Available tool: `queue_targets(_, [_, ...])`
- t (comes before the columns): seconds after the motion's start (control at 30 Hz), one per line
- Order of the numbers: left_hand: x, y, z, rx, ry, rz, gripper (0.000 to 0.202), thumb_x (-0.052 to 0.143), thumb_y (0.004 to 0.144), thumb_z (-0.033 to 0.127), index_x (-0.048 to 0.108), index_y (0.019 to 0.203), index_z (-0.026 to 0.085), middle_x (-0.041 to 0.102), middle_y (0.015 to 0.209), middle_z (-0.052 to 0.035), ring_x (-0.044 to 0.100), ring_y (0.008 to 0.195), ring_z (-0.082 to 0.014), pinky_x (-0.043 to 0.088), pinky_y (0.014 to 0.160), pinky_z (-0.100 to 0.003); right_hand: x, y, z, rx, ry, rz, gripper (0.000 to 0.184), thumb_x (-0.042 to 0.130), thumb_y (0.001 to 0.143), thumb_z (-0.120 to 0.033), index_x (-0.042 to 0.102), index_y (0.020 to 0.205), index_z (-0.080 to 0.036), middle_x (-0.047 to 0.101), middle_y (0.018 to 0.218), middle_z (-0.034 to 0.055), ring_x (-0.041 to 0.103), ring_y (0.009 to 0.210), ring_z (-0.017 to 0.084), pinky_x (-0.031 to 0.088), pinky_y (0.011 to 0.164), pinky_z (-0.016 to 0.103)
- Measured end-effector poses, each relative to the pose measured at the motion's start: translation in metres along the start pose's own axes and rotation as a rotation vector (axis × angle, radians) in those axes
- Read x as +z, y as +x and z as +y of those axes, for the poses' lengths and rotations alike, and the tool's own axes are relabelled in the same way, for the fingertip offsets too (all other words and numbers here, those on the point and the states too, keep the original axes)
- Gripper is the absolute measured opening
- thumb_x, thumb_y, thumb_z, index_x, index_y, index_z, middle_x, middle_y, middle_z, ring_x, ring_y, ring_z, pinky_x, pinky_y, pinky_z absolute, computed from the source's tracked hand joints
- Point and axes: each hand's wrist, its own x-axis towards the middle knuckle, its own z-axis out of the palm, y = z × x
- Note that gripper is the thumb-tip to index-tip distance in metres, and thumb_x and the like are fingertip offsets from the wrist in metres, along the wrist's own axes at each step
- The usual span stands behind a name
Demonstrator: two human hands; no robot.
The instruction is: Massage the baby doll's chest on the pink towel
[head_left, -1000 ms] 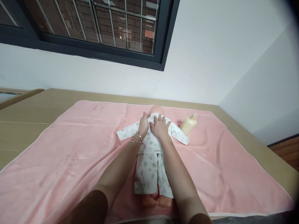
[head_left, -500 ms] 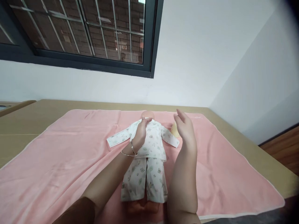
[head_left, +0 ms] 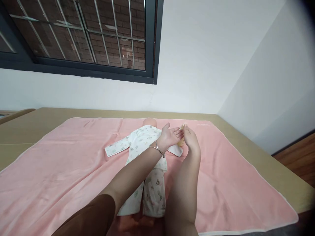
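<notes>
A doll lies on its back in a white printed long-sleeved top [head_left: 147, 135] and matching trousers [head_left: 154, 193]. Its head [head_left: 150, 122] points to the far side. My left hand [head_left: 169, 136], with a bracelet at the wrist, is palm up above the doll's right-side sleeve [head_left: 175, 150]. Its fingers are stretched towards my right hand [head_left: 192, 136], which is raised with extended fingers close to my left fingertips. Whether they touch I cannot tell. Behind both hands, a yellow object [head_left: 181, 142] is mostly hidden, its kind unclear.
A pink blanket [head_left: 226, 170] lies under the doll, spread across a light wooden tabletop [head_left: 61, 113]. White wall [head_left: 192, 65] rises behind, with a dark-framed barred window [head_left: 98, 70] at upper left. Brown wood panelling [head_left: 300, 160] stands at right.
My left hand has moved right from the doll's chest and turned palm up. My right hand has come slightly left, bringing the hands close together. The view has shifted a little.
</notes>
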Motion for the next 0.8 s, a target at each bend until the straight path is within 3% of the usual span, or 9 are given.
queue_targets(0.1, [0.002, 0.009, -0.006, -0.006, -0.025, -0.036, 0.058, 0.032, 0.097, 0.053, 0.054, 0.127, 0.009, 0.067, 0.11, -0.0203, 0.069, 0.099, -0.0278, 0.059, 0.08, -0.037, 0.002, 0.003, 0.003, 0.097, 0.008, -0.075, 0.057, 0.03, 0.097, -0.059, 0.069, 0.112, -0.019, 0.073, 0.114, 0.012, 0.065, 0.111, 0.025, 0.044, 0.103, 0.042])
queue_targets(0.2, [-0.001, 0.013, -0.009, -0.021, -0.027, -0.025, 0.054, 0.033, 0.097, 0.053, 0.057, 0.12, 0.01, 0.068, 0.104, -0.0185, 0.069, 0.094, -0.0276, 0.058, 0.077, -0.037, -0.002, 0.005, -0.001, 0.182, 0.008, 0.008, 0.052, 0.036, 0.094, -0.054, 0.068, 0.112, -0.018, 0.073, 0.112, 0.0132, 0.066, 0.105, 0.026, 0.048, 0.096, 0.04])
queue_targets(0.33, [-0.007, 0.015, -0.012, -0.03, -0.023, 0.016, 0.052, 0.036, 0.096, 0.052, 0.055, 0.12, 0.01, 0.067, 0.104, -0.0178, 0.069, 0.092, -0.0265, 0.057, 0.074, -0.036, -0.002, 0.005, -0.006, 0.133, 0.005, 0.212, 0.057, 0.042, 0.091, -0.05, 0.059, 0.132, -0.015, 0.054, 0.144, 0.0163, 0.048, 0.134, 0.027, 0.036, 0.111, 0.042])
queue_targets(0.4, [-0.009, 0.017, -0.011, -0.044, -0.031, -0.005, 0.051, 0.035, 0.096, 0.051, 0.056, 0.119, 0.01, 0.067, 0.102, -0.0179, 0.069, 0.092, -0.0271, 0.057, 0.074, -0.037, 0.002, 0.005, -0.008, 0.055, 0.057, 0.145, 0.057, 0.041, 0.092, -0.05, 0.057, 0.136, -0.016, 0.043, 0.155, 0.0139, 0.036, 0.145, 0.024, 0.027, 0.118, 0.042])
queue_targets(0.5, [-0.008, 0.015, -0.009, -0.061, -0.046, -0.046, 0.052, 0.031, 0.097, 0.052, 0.058, 0.115, 0.012, 0.069, 0.1, -0.0169, 0.07, 0.092, -0.0282, 0.057, 0.076, -0.039, 0.012, 0.005, -0.011, 0.054, 0.102, -0.008, 0.051, 0.038, 0.095, -0.045, 0.063, 0.131, -0.018, 0.045, 0.154, 0.011, 0.031, 0.148, 0.022, 0.019, 0.122, 0.043])
queue_targets(0.63, [-0.006, -0.01, -0.006, -0.077, -0.018, -0.037, 0.05, 0.029, 0.099, 0.049, 0.059, 0.116, 0.012, 0.07, 0.103, -0.0171, 0.07, 0.097, -0.0293, 0.058, 0.081, -0.042, 0.022, 0.008, -0.014, 0.102, 0.021, -0.048, 0.052, 0.037, 0.096, -0.043, 0.06, 0.134, -0.015, 0.044, 0.154, 0.0125, 0.03, 0.149, 0.022, 0.018, 0.123, 0.044])
queue_targets(0.8, [-0.018, -0.071, -0.003, -0.118, 0.156, 0.009, 0.05, 0.038, 0.096, 0.043, 0.054, 0.13, 0.011, 0.066, 0.122, -0.0209, 0.063, 0.12, -0.0275, 0.053, 0.097, -0.041, 0.024, 0.008, -0.017, 0.116, -0.005, -0.045, 0.056, 0.039, 0.094, -0.045, 0.056, 0.138, -0.015, 0.043, 0.155, 0.0127, 0.033, 0.148, 0.024, 0.022, 0.122, 0.044])
